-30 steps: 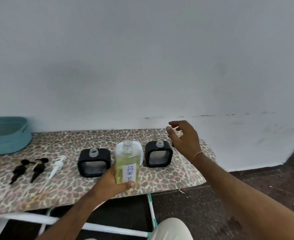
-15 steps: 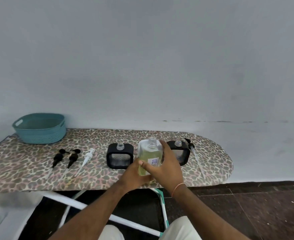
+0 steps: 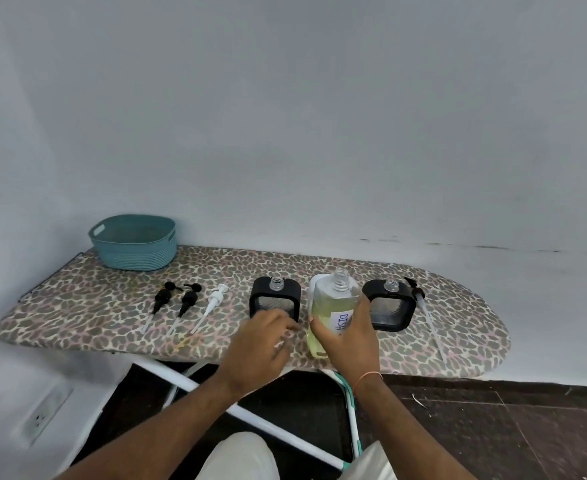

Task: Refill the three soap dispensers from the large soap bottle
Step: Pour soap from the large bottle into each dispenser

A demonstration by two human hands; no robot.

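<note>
Right hand (image 3: 349, 341) wrapped around uncapped clear bottle of yellow soap (image 3: 333, 308) at centre of frame, standing on leopard-print ironing board (image 3: 112, 306), between two black square dispensers (image 3: 275, 299), left hand (image 3: 255, 351) empty, fingers loosely curled, lower centre
</note>
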